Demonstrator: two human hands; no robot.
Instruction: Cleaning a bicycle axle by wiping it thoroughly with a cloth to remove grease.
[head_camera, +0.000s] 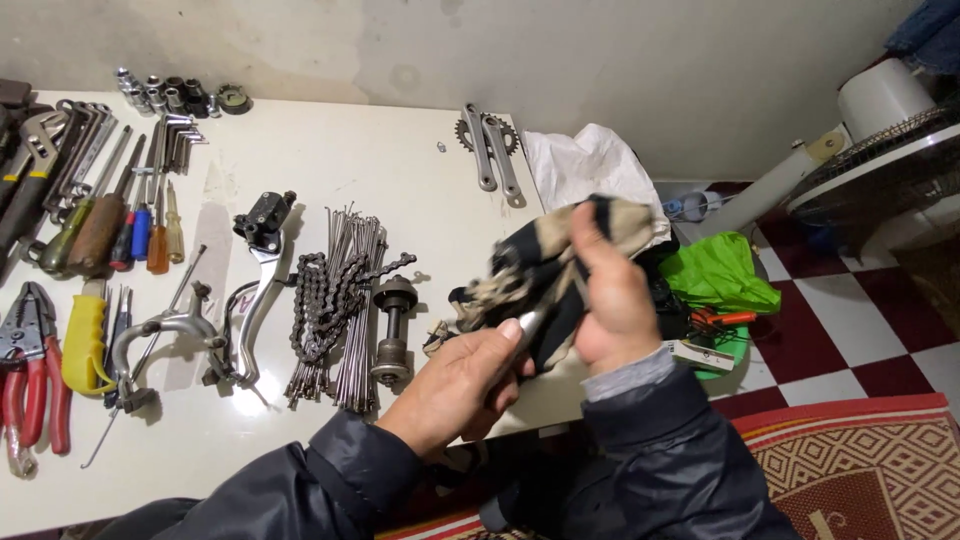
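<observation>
Rag (555, 265), black and beige, is bunched in the right hand (610, 300) above the white table's (330, 170) right edge, fingers closed around it. Just below-left, the left hand (465, 385) grips a slim metal part (530, 325) angling up-right into the cloth. Beside the table, an open green bag (720, 275) has contents I cannot make out.

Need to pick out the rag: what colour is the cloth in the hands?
Beige with dark navy-black patches, cloth; head view.
</observation>
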